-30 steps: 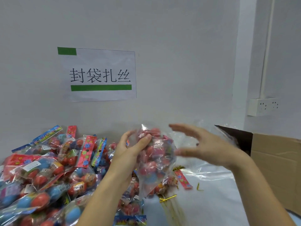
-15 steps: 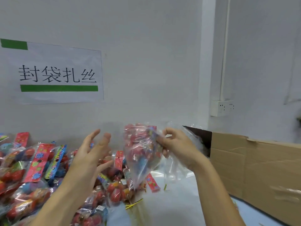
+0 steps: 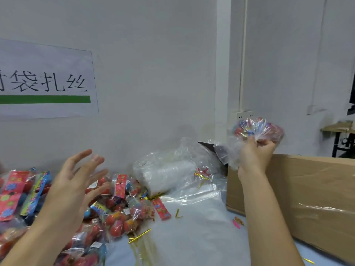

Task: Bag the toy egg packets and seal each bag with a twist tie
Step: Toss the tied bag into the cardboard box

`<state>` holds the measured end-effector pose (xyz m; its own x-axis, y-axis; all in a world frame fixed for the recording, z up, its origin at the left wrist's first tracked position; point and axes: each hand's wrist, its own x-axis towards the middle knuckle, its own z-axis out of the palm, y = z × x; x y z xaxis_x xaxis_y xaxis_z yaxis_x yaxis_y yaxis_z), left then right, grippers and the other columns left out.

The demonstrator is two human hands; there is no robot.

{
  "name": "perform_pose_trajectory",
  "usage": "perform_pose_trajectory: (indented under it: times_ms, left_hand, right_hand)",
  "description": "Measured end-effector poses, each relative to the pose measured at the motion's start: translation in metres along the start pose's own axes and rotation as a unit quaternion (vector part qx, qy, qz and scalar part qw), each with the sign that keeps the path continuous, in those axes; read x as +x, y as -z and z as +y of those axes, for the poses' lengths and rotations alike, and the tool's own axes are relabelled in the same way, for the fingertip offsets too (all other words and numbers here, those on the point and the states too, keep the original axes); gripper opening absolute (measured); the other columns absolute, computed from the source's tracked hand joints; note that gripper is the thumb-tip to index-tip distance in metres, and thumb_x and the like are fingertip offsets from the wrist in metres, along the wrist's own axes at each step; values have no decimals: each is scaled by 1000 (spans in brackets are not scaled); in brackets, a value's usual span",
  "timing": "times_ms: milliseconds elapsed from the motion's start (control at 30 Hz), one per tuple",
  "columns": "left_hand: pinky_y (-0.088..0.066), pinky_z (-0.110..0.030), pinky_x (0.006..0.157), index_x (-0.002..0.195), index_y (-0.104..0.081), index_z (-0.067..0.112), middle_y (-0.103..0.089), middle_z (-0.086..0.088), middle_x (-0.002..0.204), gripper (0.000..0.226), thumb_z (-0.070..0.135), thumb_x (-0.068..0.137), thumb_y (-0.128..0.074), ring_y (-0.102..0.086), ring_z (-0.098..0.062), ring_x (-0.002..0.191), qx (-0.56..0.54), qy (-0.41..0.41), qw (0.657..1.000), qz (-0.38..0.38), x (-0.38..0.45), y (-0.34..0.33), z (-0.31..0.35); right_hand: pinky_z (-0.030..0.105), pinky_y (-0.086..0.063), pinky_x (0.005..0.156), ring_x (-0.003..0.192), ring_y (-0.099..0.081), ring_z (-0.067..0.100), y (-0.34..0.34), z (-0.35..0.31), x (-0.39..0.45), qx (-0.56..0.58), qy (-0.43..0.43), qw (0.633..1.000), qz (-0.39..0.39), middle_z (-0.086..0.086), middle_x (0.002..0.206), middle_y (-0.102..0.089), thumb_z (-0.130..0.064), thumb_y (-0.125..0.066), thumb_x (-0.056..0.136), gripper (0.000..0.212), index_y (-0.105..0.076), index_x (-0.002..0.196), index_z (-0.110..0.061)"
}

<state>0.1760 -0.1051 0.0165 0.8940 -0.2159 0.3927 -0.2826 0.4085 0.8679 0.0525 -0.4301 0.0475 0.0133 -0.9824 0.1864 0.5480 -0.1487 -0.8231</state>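
Wall sign point(image 3: 46, 79) was cut off at the left edge. Left hand point(image 3: 76, 181) hovered with fingers spread, holding nothing, over the pile of egg packets point(image 3: 119, 214); the arm hid part of the pile. Loose twist ties point(image 3: 139, 236) lay right of that hand. Stack of clear bags point(image 3: 167, 173) was further right. Right hand point(image 3: 254, 154) pinched the gathered neck of the filled bag point(image 3: 257, 129), raised above the cardboard box point(image 3: 307, 198); the bag's contents were blurred.

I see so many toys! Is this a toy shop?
Probably a packing workroom, not a shop: a heap of toy egg packets, a cardboard box for filled bags, and a wall sign over the table.
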Motion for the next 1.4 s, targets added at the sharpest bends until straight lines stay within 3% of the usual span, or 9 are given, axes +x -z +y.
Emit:
perform_pose_trajectory:
  times_ms: [200,333,433,533,633,733,1100,1300,1400]
  left_hand:
    - [-54,-45,84,116,-64,31,-73,0,115,53,44,65,-72,-71,-22,103,34,11,999,-23,-8,-8,3]
    - [-54,-36,78,106,-72,27,-77,4,98,26,33,81,-69,-73,-18,93,196,10,976,-96,-19,-17,4]
    - [-57,-28,83,102,-73,31,-75,16,96,12,32,93,-66,-71,-2,87,360,17,903,-232,-32,-30,-7]
    - [-44,-16,95,121,-65,40,-63,24,117,31,47,91,-65,-54,15,104,491,15,782,-384,-47,-47,-36]
    - [-18,-27,120,149,-35,42,-25,21,160,58,48,96,-58,-20,-2,147,571,48,684,-452,-63,-60,-75]
    - [-7,-43,123,151,-29,40,-9,16,165,57,49,99,-51,-2,-11,153,606,43,641,-468,-72,-61,-101]
    - [-28,-34,88,108,-62,31,-55,10,114,12,35,100,-55,-44,-15,116,632,-53,698,-332,-66,-46,-109]
    - [-42,-12,70,77,-56,28,-64,12,80,22,20,97,-60,-58,-2,78,417,-8,884,-210,-53,-45,-91]
    - [-47,-23,54,86,-63,14,-71,-2,76,14,17,99,-57,-65,-8,60,302,47,946,-106,-42,-38,-78]
  right_hand:
    - [22,-29,99,139,-39,16,-2,2,1,-49,-32,993,-98,4,159,-34,-12,-49,102,60,-23,156,-12]
    - [26,-42,89,110,-59,18,-9,5,-12,-146,-11,975,-170,4,132,-60,-9,-50,97,45,-50,142,-11]
    - [25,-50,69,80,-70,14,-16,6,-29,-218,-13,918,-331,2,104,-74,-9,-53,96,28,-68,119,-16]
    - [28,-55,77,79,-75,10,-21,9,-48,-342,9,796,-499,-5,99,-76,-19,-56,96,22,-69,113,-25]
    - [28,-57,82,86,-74,10,-29,11,-69,-417,28,690,-591,-6,104,-75,-22,-53,99,25,-64,120,-28]
    - [31,-58,86,89,-74,12,-36,14,-84,-430,35,651,-624,-3,107,-74,-23,-52,100,26,-62,124,-29]
    - [24,-52,76,86,-74,7,-39,21,-86,-514,85,584,-623,-7,104,-74,-29,-52,101,26,-70,118,-23]
    - [26,-52,78,96,-70,12,-41,4,-82,-427,140,703,-551,-4,103,-74,-24,-52,99,22,-73,107,-26]
    - [24,-52,77,92,-69,9,-41,-11,-80,-338,164,790,-485,-8,95,-75,-21,-54,97,22,-74,102,-29]
